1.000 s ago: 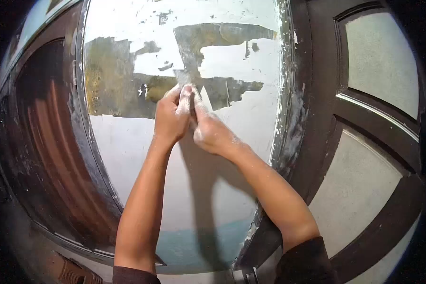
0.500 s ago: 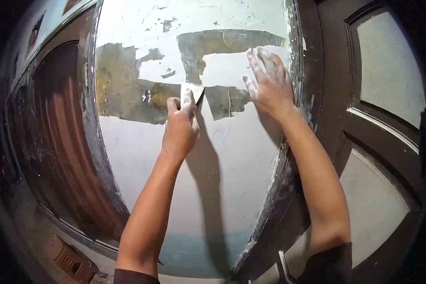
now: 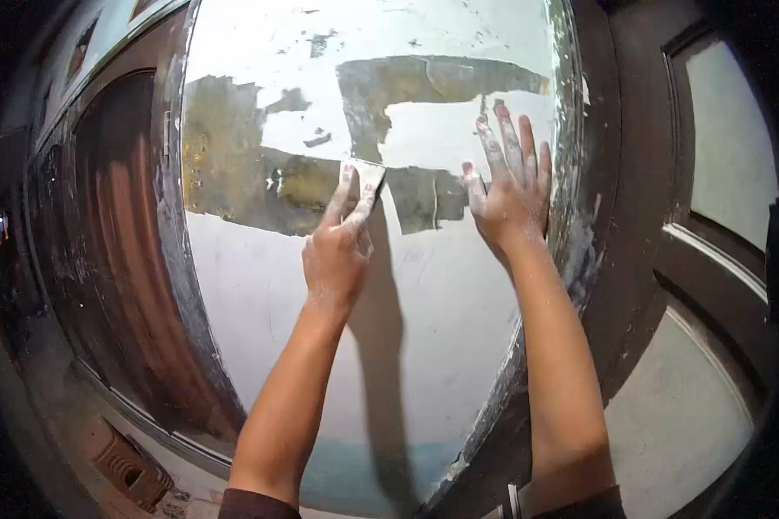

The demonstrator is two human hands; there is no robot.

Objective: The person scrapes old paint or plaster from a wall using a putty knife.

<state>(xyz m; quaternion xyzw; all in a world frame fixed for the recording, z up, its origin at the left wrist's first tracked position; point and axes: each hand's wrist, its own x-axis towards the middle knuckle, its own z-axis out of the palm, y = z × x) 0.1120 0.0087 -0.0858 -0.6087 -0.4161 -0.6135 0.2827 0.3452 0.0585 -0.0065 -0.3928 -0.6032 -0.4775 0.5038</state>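
My left hand point(image 3: 336, 258), dusted with white, grips a putty knife point(image 3: 374, 171) with two fingers stretched along its pale blade. The blade lies against the wall point(image 3: 277, 277), at the edge between white coating and a bare patch; its handle is hidden in my hand. My right hand point(image 3: 511, 199) rests on the wall to the right, fingers spread and white powder on them. Grey-brown bare patches point(image 3: 225, 160) run across the wall's upper half, broken by white areas. A long shadow drops below my left hand.
On the left stands a dark wooden frame with a brown arched panel point(image 3: 117, 225). A dark panelled door point(image 3: 640, 259) with pale insets is on the right. Brown stacked plastic, perhaps stools point(image 3: 125, 463), sits low at the left. A chipped edge point(image 3: 571, 173) borders the wall.
My left hand has turned, its two fingers now extended on the putty knife's blade. My right hand's fingers have straightened and spread. The whole view has shifted slightly.
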